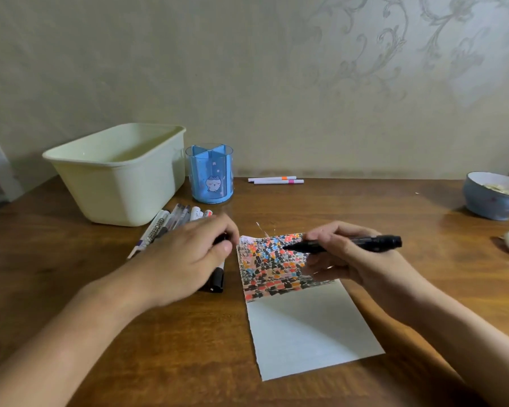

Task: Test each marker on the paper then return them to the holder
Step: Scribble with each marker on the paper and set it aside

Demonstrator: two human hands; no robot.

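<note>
Right now I grip the black marker [350,243] in my right hand [344,257], tip over the scribbled top of the paper [300,315], while my blurred left hand [185,254] pinches something dark above another marker [218,277], near the blue holder [209,174]

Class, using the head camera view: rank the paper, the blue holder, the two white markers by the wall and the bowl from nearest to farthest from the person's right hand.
1. Paper: directly under the right hand.
2. Two white markers: behind the hand, by the wall.
3. Blue holder: back left, by the tub.
4. Bowl: far right edge.
Items 2 to 4 are close; their order is approximate.
</note>
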